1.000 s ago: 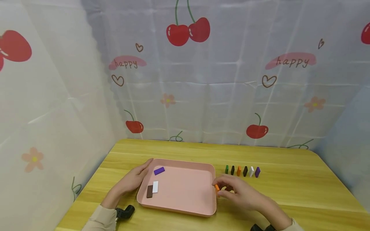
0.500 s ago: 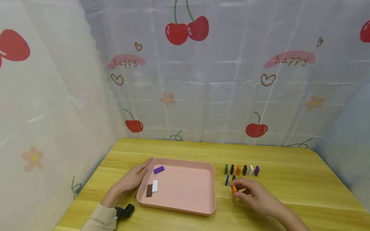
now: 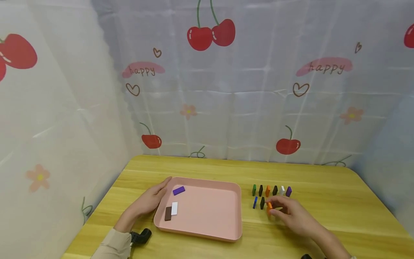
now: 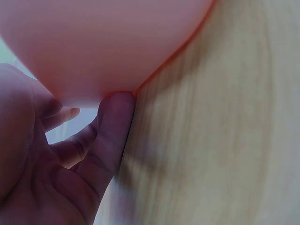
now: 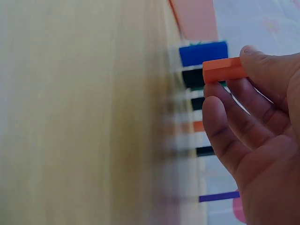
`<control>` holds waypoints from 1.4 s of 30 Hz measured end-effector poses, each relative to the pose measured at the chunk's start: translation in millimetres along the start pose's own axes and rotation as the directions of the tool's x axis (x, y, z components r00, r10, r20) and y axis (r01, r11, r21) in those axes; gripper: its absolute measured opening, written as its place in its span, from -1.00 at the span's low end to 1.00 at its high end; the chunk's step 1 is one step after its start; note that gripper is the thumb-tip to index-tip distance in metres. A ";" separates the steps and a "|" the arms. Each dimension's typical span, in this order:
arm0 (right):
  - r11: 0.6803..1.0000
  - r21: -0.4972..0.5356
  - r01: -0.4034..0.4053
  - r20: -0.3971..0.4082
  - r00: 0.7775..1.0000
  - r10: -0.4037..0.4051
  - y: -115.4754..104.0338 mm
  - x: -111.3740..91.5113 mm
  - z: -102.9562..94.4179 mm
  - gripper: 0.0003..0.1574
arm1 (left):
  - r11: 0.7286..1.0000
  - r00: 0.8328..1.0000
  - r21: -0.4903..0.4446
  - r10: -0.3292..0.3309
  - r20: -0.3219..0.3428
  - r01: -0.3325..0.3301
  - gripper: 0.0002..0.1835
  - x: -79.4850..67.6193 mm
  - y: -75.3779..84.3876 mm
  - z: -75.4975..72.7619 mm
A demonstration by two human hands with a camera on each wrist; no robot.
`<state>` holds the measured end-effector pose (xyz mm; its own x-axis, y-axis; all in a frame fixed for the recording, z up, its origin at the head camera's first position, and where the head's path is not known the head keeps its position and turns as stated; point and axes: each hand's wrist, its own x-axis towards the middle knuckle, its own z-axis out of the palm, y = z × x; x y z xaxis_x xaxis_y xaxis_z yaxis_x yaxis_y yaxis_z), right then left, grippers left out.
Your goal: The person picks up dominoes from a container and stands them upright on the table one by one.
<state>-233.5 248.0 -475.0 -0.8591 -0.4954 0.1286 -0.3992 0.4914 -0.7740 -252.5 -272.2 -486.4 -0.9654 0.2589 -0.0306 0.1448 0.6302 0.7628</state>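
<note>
My right hand pinches an orange domino upright between thumb and fingers, right of a black domino and a blue domino, which both stand on edge. In the right wrist view the orange domino sits between thumb and fingertips, near the blue domino. My left hand rests along the outer left wall of a pink tray; the left wrist view shows one fingertip against the wall. Inside the tray lie a purple domino, a white one and a brown one.
Behind the right hand stands a row of several dominoes, from a green domino to a purple domino. The wooden table meets a cherry-printed curtain at the back. A black wrist mount sits by the left sleeve.
My right hand has carried the orange domino rightward from the tray's right edge, past the blue and black dominoes, to beside the black one. The left hand keeps its place on the tray.
</note>
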 end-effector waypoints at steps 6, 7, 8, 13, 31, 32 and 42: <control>0.996 -0.046 -0.077 -0.048 0.996 0.075 9.8 1.8 -0.3 -0.63 | 1.000 1.000 0.027 -0.003 -0.006 0.003 -0.44 1.3 0.1 3.0; 0.995 -0.058 -0.083 -0.061 0.995 0.079 10.9 2.6 -0.2 -0.64 | 1.000 1.000 0.031 0.002 -0.007 -0.001 -0.44 1.3 -0.1 3.2; 0.994 -0.071 -0.087 -0.074 0.994 0.082 12.0 3.6 -0.1 -0.64 | 1.000 1.000 0.031 0.002 -0.007 -0.002 -0.44 1.4 -0.3 3.3; 0.992 -0.090 -0.087 -0.118 0.990 0.077 17.6 8.8 1.8 -0.65 | 1.000 1.000 0.027 0.004 -0.007 -0.004 -0.44 1.2 -2.0 1.6; 0.994 -0.052 -0.093 -0.131 0.988 0.085 23.3 11.4 4.9 -0.61 | 1.000 1.000 0.016 -0.001 -0.010 0.001 -0.43 2.0 -2.2 1.7; 0.995 -0.048 -0.092 -0.129 0.988 0.085 23.4 11.6 4.8 -0.61 | 1.000 1.000 0.023 0.004 -0.011 -0.004 -0.43 2.1 -2.4 1.7; 0.996 -0.043 -0.078 -0.171 0.983 0.070 17.6 8.5 2.2 -0.60 | 1.000 1.000 0.022 0.020 -0.006 -0.020 -0.43 0.3 1.4 1.4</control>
<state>-247.1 250.9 -488.9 -0.9268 -0.3306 0.1783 -0.3445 0.5593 -0.7540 -252.2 -270.2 -486.3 -0.9636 0.2671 -0.0110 0.1692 0.6411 0.7486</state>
